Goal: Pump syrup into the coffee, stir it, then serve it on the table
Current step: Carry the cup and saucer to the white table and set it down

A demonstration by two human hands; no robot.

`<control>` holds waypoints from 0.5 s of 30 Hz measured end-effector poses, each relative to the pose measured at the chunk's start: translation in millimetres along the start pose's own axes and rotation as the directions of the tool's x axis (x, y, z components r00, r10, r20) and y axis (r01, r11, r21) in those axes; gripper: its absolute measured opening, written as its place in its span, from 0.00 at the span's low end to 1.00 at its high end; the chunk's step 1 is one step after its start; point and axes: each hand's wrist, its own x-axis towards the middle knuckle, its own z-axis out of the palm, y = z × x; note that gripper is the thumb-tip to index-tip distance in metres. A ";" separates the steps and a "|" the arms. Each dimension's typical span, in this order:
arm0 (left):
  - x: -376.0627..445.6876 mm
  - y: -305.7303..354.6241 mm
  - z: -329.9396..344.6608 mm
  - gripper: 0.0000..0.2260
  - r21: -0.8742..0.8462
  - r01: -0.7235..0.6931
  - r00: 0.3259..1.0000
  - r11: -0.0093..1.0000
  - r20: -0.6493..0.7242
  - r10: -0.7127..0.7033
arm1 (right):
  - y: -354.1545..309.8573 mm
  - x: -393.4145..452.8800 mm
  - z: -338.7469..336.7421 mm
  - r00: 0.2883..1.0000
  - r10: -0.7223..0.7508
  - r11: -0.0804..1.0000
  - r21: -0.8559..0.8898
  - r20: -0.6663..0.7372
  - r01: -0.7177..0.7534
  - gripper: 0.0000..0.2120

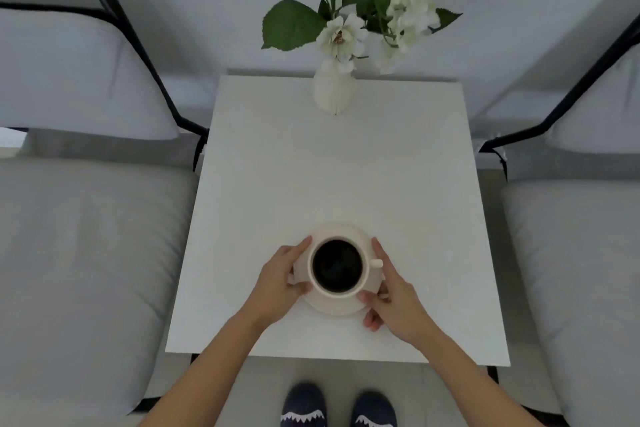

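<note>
Dark slippers [338, 407] with a white zigzag trim stand on the floor at the table's near edge, nearest the camera. Just beyond them both bare forearms reach over the matte white square table [332, 163]. The left hand [282, 279] and the right hand [389, 291] pinch opposite sides of a cream glazed saucer [341, 309], thumbs on its rim and fingers curled beneath or along its edge, so both are grasping the saucer. On it sits a round cream cup [336, 269], its stubby handle pointing right, filled with black coffee [336, 265].

I judge this to be the serving step: the saucer appears to be at the tabletop, though whether it is fully set down I cannot tell. Next comes a level, gentle settling and a slow release so the full cup does not slosh.

Farther back stands a pale ribbed vase [333, 88] holding white flowers [398, 0] and broad green leaves, flanked by grey cushioned seats [86, 236] on black frames.
</note>
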 end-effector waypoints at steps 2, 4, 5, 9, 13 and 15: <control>0.8 1.2 -1.0 0.36 0.035 -0.011 1.000 0.999 -0.008 0.011 | -4.7 1.7 -0.8 1.000 0.012 0.999 -0.034 0.007 -0.011 0.43; 1.4 2.8 -1.9 0.36 0.067 -0.019 1.000 0.998 -0.015 0.020 | -8.1 2.8 -0.9 1.000 0.019 0.998 -0.067 0.018 -0.018 0.43; 1.7 3.4 -1.8 0.36 0.082 -0.020 1.000 0.996 -0.019 0.021 | -9.3 3.3 -0.7 0.999 0.023 0.996 -0.083 0.023 -0.021 0.43; 2.9 6.6 -0.7 0.37 0.136 -0.006 0.999 0.991 -0.030 0.010 | -11.8 4.8 1.5 0.998 0.053 0.990 -0.136 0.029 -0.048 0.42; 7.3 11.7 -1.5 0.37 0.211 0.009 1.000 0.977 -0.023 -0.004 | -12.5 6.6 1.4 0.996 0.090 0.984 -0.155 0.025 -0.085 0.42; 10.4 13.9 -2.6 0.36 0.247 0.016 1.000 0.969 -0.016 -0.012 | -13.1 7.9 0.7 0.995 0.099 0.983 -0.160 0.020 -0.094 0.42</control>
